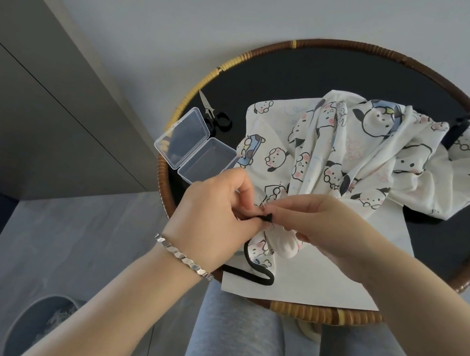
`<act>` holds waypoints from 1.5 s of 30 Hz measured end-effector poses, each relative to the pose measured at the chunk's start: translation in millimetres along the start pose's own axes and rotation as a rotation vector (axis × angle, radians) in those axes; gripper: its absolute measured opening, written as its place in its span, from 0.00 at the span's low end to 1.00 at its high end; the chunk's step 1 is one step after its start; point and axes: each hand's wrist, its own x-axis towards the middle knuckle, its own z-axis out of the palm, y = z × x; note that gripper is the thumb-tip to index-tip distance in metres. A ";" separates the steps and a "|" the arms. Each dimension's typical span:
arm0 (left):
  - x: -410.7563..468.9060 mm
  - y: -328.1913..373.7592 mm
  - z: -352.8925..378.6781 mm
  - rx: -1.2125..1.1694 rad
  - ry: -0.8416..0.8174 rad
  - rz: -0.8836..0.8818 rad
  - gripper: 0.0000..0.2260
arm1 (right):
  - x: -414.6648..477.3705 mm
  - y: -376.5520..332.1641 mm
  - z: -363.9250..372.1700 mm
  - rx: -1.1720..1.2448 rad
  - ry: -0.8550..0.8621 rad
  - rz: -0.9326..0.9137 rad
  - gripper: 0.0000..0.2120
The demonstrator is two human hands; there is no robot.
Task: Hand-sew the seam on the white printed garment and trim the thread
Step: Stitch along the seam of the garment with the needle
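Garment (pixel 373 145) stretches from the frame's lower centre toward upper right. Left grip (pixel 215 215) and right grip (pixel 331 228) both pinch its near end.

The white fabric garment printed with cartoon puppies (pixel 355 154) lies crumpled on the round dark counter (pixel 307 75), near edge bunched up; small black-handled scissors (pixel 216 115) lie to its left.
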 end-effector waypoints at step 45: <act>7.2 4.6 -4.2 -0.812 -0.143 -0.593 0.03 | -18.6 -3.3 18.3 -0.504 0.471 -0.442 0.07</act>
